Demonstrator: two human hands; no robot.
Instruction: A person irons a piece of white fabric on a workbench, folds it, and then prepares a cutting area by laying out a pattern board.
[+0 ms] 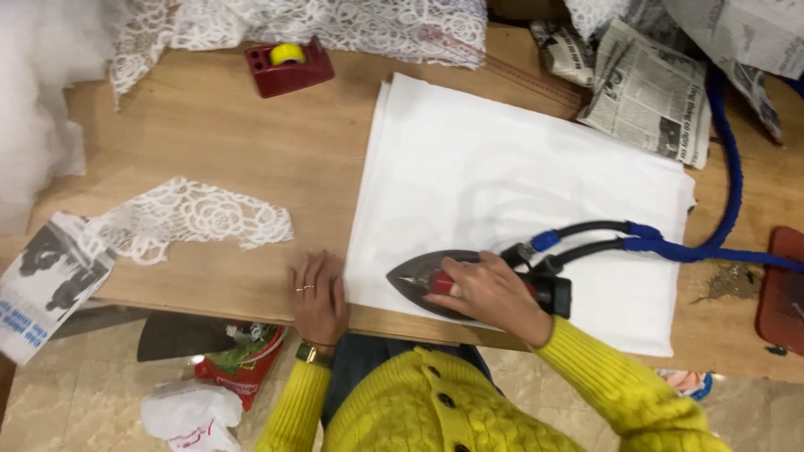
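Note:
A folded white cloth lies flat on the wooden table. My right hand grips the red handle of a dark steam iron, which rests on the cloth's near edge with its tip pointing left. A black hose wrapped in blue leads from the iron off to the right. My left hand lies flat on the table, fingers spread, touching the cloth's left edge. I wear yellow knitted sleeves.
A strip of white lace lies left of my hand. A red tape dispenser stands at the back, more lace behind it. Newspapers lie at the back right. A red-brown pad sits at the right edge.

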